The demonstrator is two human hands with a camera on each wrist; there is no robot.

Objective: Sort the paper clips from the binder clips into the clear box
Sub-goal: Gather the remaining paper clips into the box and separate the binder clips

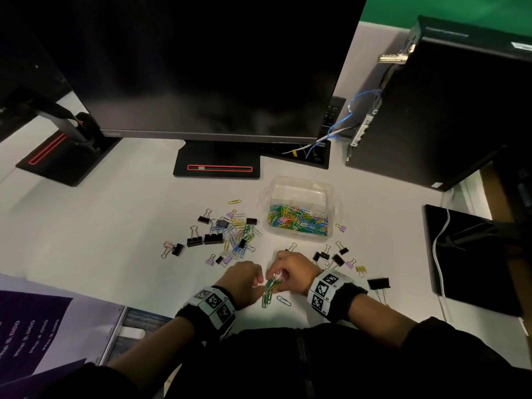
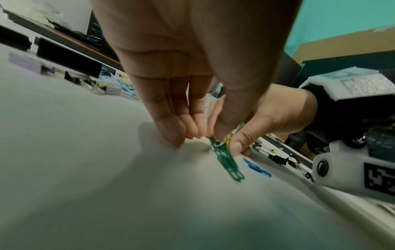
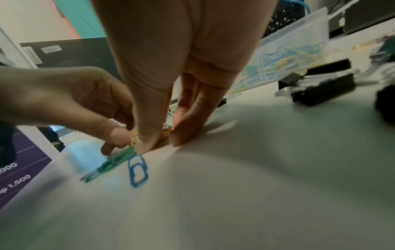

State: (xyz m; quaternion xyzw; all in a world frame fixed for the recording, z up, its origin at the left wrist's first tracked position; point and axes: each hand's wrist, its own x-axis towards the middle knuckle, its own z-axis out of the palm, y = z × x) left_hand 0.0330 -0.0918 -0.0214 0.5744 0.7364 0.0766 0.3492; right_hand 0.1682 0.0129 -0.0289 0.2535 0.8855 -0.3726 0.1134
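Note:
Both hands meet over the white desk near its front edge. My left hand (image 1: 257,279) (image 2: 200,139) and my right hand (image 1: 277,273) (image 3: 162,140) each pinch the same tangled bunch of paper clips (image 1: 269,289), green with some yellow. The green clips (image 2: 227,162) (image 3: 111,164) trail down onto the desk. A lone blue paper clip (image 1: 283,300) (image 3: 137,169) lies just beside them. The clear box (image 1: 299,234) (image 3: 299,33), holding many coloured paper clips, stands beyond the hands. A mixed pile of paper clips and binder clips (image 1: 230,234) lies left of the box.
Black and lilac binder clips (image 1: 331,257) (image 3: 320,89) lie scattered right of my right hand, with a large black one (image 1: 378,283) nearer. A monitor base (image 1: 216,165) stands behind the pile. A computer tower (image 1: 437,110) and a black pad (image 1: 472,260) stand right.

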